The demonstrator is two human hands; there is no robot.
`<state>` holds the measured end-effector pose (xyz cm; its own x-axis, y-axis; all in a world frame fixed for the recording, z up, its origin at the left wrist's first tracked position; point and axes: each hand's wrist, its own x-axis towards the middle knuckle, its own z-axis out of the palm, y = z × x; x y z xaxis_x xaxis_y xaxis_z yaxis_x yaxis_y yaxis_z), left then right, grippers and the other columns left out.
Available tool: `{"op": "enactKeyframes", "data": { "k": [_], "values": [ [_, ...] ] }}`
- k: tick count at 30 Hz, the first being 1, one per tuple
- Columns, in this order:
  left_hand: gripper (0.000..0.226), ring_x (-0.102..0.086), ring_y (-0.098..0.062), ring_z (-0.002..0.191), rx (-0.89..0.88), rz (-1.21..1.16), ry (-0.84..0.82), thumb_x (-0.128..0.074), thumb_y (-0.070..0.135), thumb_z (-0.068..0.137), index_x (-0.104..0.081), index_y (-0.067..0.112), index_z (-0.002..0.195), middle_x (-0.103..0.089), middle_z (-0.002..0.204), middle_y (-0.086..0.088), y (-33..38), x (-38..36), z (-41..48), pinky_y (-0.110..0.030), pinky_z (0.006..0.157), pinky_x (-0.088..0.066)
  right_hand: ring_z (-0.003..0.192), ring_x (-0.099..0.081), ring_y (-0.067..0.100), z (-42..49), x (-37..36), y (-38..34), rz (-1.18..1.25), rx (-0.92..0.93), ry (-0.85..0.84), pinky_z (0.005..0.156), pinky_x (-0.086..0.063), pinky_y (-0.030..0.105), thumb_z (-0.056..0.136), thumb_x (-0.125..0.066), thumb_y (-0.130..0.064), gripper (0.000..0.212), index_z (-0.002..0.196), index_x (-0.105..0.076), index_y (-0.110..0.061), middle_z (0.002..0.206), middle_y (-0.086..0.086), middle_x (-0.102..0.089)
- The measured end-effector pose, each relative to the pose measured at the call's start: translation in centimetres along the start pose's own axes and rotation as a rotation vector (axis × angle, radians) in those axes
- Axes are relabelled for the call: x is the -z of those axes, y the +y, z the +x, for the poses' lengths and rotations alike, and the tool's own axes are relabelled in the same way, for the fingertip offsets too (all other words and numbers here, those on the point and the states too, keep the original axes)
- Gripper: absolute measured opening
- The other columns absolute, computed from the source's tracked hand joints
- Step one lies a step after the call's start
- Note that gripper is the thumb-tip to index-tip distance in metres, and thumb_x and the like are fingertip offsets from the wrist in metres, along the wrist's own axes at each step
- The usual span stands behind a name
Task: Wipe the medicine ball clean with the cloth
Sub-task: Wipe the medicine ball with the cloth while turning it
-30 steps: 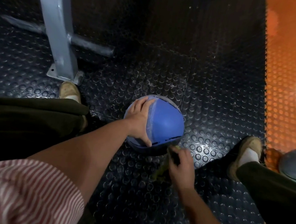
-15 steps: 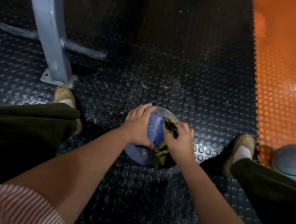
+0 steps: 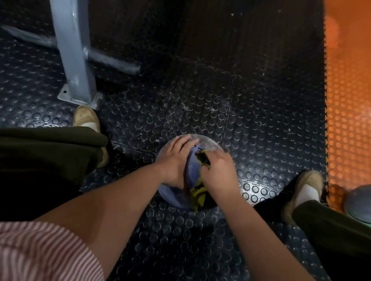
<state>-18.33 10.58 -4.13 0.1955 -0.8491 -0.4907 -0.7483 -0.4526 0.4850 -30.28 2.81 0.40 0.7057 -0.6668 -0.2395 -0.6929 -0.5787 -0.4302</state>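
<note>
**Ball being held on the floor, cloth pressed to its top**

I am looking down from the head camera at the medicine ball [image 3: 191,172], which is sitting on the dark studded rubber floor [image 3: 183,86] between the person's two shoes. The left hand [image 3: 175,161] is cupping the ball's left side, its fingers lying curved over the grey upper part. The right hand [image 3: 218,170] is gripping the cloth [image 3: 197,194], fingers bunched round a dark fold of it and pressing that fold against the blue top of the ball. A yellow-green tail of the cloth is hanging down the near side of the ball, below the right wrist. The two hands are sitting close together, with only a strip of blue showing between them.

A grey metal post [image 3: 71,46] is standing bolted to the floor at the upper left, just beyond the left shoe [image 3: 86,117]. The right shoe [image 3: 307,184] is resting at the edge of the orange flooring [image 3: 356,107], and a second ball [image 3: 365,203] is lying just beside it at the right edge. A red-and-white striped sleeve [image 3: 32,252] is filling the lower left corner.
</note>
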Motion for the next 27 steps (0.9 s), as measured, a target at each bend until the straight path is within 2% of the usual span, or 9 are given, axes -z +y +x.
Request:
{"op": "enactKeyframes", "data": {
  "k": [4, 7, 9, 13, 16, 19, 24, 27],
  "values": [
    [0.128, 0.018, -0.022, 0.147, 0.005, -0.029, -0.007, -0.082, 0.049, 0.068, 0.012, 0.026, 0.152, 0.017, 0.159, -0.001, 0.2, 0.3, -0.2, -0.039, 0.121, 0.005, 0.097, -0.049, 0.031, -0.7, 0.1, -0.1, -0.058, -0.003, -0.038, 0.074, -0.033, 0.031, 0.082, -0.048, 0.004, 0.025, 0.099, -0.065, -0.001, 0.101, 0.015, -0.056],
    [0.128, 0.021, -0.024, 0.146, 0.026, 0.037, 0.01, -0.077, 0.054, 0.07, 0.016, 0.021, 0.152, 0.018, 0.159, -0.003, 0.3, -0.3, -0.4, -0.039, 0.12, 0.007, 0.094, -0.054, 0.033, 1.5, 0.4, -0.7, -0.1, 0.0, -0.031, 0.069, -0.033, 0.028, 0.083, -0.046, 0.004, 0.032, 0.106, -0.065, -0.004, 0.103, 0.015, -0.056],
    [0.126, 0.021, -0.025, 0.146, 0.039, 0.019, 0.009, -0.077, 0.049, 0.074, 0.016, 0.017, 0.152, 0.017, 0.159, -0.004, 0.2, -0.2, -0.4, -0.038, 0.12, 0.007, 0.094, -0.055, 0.034, 2.7, 0.4, -1.3, -0.13, -0.025, -0.046, 0.067, -0.034, 0.029, 0.086, -0.045, 0.002, 0.035, 0.114, -0.063, -0.009, 0.111, 0.013, -0.053],
    [0.124, 0.018, -0.02, 0.147, 0.028, -0.096, -0.004, -0.082, 0.044, 0.07, 0.009, 0.028, 0.153, 0.015, 0.159, 0.002, 0.0, 0.6, -0.2, -0.035, 0.12, 0.006, 0.098, -0.055, 0.031, 0.9, 0.3, -1.3, -0.124, -0.034, -0.041, 0.072, -0.037, 0.03, 0.088, -0.045, -0.001, 0.043, 0.126, -0.058, -0.015, 0.124, 0.01, -0.05],
    [0.125, 0.016, -0.02, 0.147, 0.028, -0.137, -0.027, -0.085, 0.038, 0.067, 0.006, 0.032, 0.153, 0.014, 0.159, 0.004, 0.1, 1.0, 0.0, -0.037, 0.12, 0.004, 0.094, -0.056, 0.031, -1.8, 0.0, -0.6, -0.097, -0.033, -0.079, 0.068, -0.033, 0.028, 0.089, -0.045, -0.003, 0.042, 0.127, -0.057, -0.017, 0.126, 0.008, -0.048],
    [0.123, 0.017, -0.021, 0.147, 0.034, -0.101, -0.035, -0.082, 0.04, 0.07, 0.009, 0.031, 0.152, 0.017, 0.159, 0.003, 0.4, 1.0, -0.1, -0.037, 0.119, 0.006, 0.092, -0.057, 0.03, -1.1, 0.5, -0.8, -0.16, -0.053, -0.103, 0.066, -0.032, 0.027, 0.09, -0.045, -0.005, 0.041, 0.127, -0.056, -0.018, 0.126, 0.008, -0.046],
    [0.119, 0.021, -0.024, 0.146, 0.066, -0.035, -0.048, -0.075, 0.037, 0.078, 0.017, 0.02, 0.152, 0.021, 0.158, -0.001, 0.0, 0.8, -0.2, -0.037, 0.12, 0.008, 0.098, -0.058, 0.031, 3.3, 0.7, -2.4, -0.198, -0.073, -0.102, 0.067, -0.039, 0.03, 0.091, -0.045, -0.004, 0.04, 0.127, -0.057, -0.016, 0.122, 0.011, -0.047],
    [0.116, 0.015, -0.022, 0.147, 0.05, -0.099, -0.043, -0.078, 0.032, 0.076, 0.01, 0.029, 0.152, 0.016, 0.159, 0.003, -0.2, 1.4, 0.1, -0.036, 0.12, 0.004, 0.1, -0.056, 0.032, 2.3, 0.5, -2.2, -0.158, -0.08, -0.079, 0.076, -0.042, 0.032, 0.09, -0.044, -0.004, 0.042, 0.129, -0.056, -0.015, 0.126, 0.012, -0.045]
  ]
}}
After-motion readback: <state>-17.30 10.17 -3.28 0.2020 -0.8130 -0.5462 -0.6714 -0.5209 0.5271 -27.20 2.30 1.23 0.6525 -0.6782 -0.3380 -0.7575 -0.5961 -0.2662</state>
